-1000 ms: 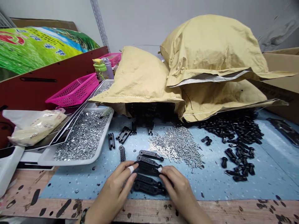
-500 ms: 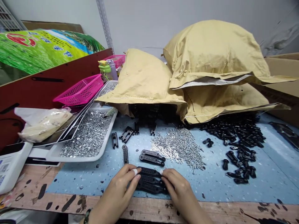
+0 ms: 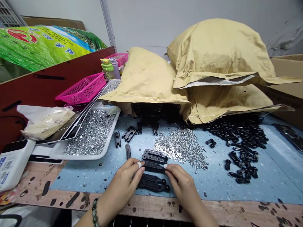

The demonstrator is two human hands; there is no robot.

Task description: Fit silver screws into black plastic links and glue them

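A black ribbed plastic arm (image 3: pixel 153 167) lies crosswise between my hands. My left hand (image 3: pixel 126 179) pinches its left end between thumb and fingers, and my right hand (image 3: pixel 183 181) grips the right end; white wraps show on a finger of each. Nearer to me, two similar black arms (image 3: pixel 155 186) with rounded tips rest side by side on the blue mat (image 3: pixel 94 179). Just beyond the held one lies another pair of arms (image 3: pixel 153 155). A single arm (image 3: pixel 128 152) points away from me beside my left fingers.
Small metal nuts (image 3: pixel 165 146) and screws (image 3: pixel 189 148) are heaped behind the arms. Black knobbed parts (image 3: pixel 243 164) are piled on the right. A white tray (image 3: pixel 101 156) of metal pieces stands left, below a pink basket (image 3: pixel 82 90). Paper sacks (image 3: pixel 220 47) fill the back.
Both hands have moved the held arm slightly away from me. A gap now separates it from the two nearer arms, and it lies close to the farther pair.
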